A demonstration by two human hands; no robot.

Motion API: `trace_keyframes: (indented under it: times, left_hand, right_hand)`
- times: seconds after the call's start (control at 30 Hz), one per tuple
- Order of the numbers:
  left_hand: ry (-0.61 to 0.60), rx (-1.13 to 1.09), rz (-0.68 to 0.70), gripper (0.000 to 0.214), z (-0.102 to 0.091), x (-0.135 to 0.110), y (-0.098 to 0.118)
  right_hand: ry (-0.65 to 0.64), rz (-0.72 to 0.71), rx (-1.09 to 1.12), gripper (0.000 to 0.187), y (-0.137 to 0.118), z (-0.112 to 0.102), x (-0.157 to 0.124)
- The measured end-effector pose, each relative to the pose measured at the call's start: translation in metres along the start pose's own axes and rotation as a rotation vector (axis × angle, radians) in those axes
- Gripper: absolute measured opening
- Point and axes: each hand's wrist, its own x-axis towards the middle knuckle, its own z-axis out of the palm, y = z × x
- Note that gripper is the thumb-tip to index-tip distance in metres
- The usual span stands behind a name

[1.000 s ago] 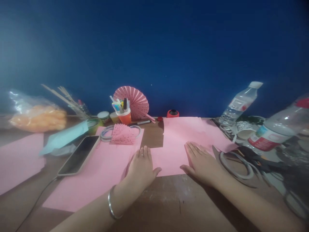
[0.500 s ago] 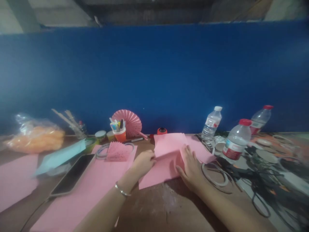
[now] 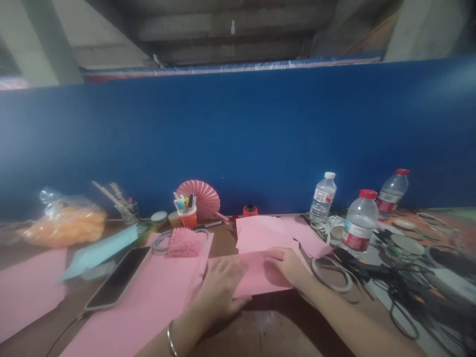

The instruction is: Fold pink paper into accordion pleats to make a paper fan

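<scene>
A sheet of pink paper [image 3: 260,280] lies in front of me on the brown table. My left hand [image 3: 222,287] rests over the sheet's left part, fingers stretched out and thumb apart near the lower edge. At the upper right, my right hand [image 3: 292,270] pinches the paper's edge between thumb and curled fingers. Just behind are more pink sheets [image 3: 260,230], partly covered by the front one. On the left, a long pink sheet [image 3: 148,297] carries a folded, dotted pink paper piece [image 3: 184,243].
A phone [image 3: 119,277] lies left, near a blue paper piece [image 3: 100,250]. At the back stand a pen cup [image 3: 188,218], a pink paper fan [image 3: 204,198] and a red tape roll [image 3: 250,210]. Bottles [image 3: 359,223], rings [image 3: 336,277] and cables [image 3: 396,287] crowd the right side.
The left hand has gone from curled fingers to stretched out over the paper, closer to me. The right hand has gone from lying flat to pinching the edge. The view has tilted up.
</scene>
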Motion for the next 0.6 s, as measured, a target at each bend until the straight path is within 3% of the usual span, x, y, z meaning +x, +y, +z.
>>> trace_keyframes:
  times: [0.1,0.17,0.23,0.3,0.6]
  left_hand:
    - [0.297,-0.17,-0.385,0.061,0.004,0.004,-0.036]
    - [0.395,-0.475,-0.498,0.057,0.009,0.007,-0.057]
    - [0.286,-0.812,-0.532,0.047,0.015,0.008,-0.07]
    - [0.175,-0.958,-0.557,0.037,0.021,0.007,-0.075]
    - [0.126,-0.864,-0.631,0.025,0.026,0.007,-0.067]
  right_hand:
    - [0.064,0.064,0.02,0.023,0.005,-0.001,0.0]
    - [0.099,0.094,0.035,0.023,0.01,-0.003,0.0]
    - [0.106,0.096,0.059,0.023,0.015,-0.003,-0.001]
    - [0.122,0.08,0.073,0.025,0.02,-0.003,-0.002]
    - [0.336,0.143,-0.008,0.021,0.032,-0.009,0.001]
